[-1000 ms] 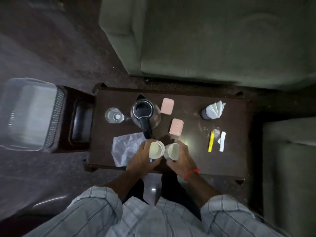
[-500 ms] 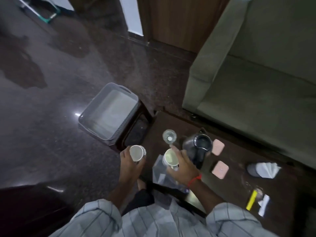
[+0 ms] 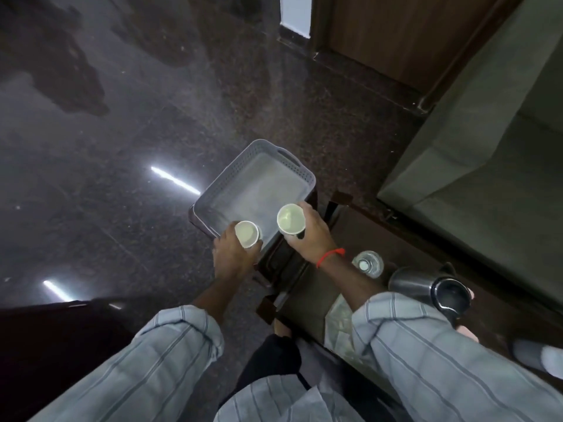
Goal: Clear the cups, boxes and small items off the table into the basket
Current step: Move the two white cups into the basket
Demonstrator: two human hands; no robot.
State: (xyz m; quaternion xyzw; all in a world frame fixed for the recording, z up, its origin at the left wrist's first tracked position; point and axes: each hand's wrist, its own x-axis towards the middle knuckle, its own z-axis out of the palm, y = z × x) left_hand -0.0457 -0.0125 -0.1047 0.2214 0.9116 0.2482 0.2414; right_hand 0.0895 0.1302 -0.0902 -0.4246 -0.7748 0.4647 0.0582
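A grey perforated basket (image 3: pixel 292 169) stands on a dark stool left of the table. My left hand (image 3: pixel 233 254) grips a white paper cup (image 3: pixel 247 233) over the basket's near rim. My right hand (image 3: pixel 310 236) holds a second white paper cup (image 3: pixel 291 219) above the basket's near right part. Both cups are upright with their open mouths facing up. The dark wooden table (image 3: pixel 359 226) lies to the right, mostly covered by my right arm.
On the table stand a clear water bottle (image 3: pixel 367 264) and a steel kettle (image 3: pixel 432 289) with a black handle; a plastic sheet (image 3: pixel 336 322) lies near its front edge. A green sofa (image 3: pixel 487 147) runs along the right. Glossy dark floor spreads to the left.
Both hands lifted the cups off the table and carried them left, from beside the basket to above it. My view has swung left, so most table items have left the frame.
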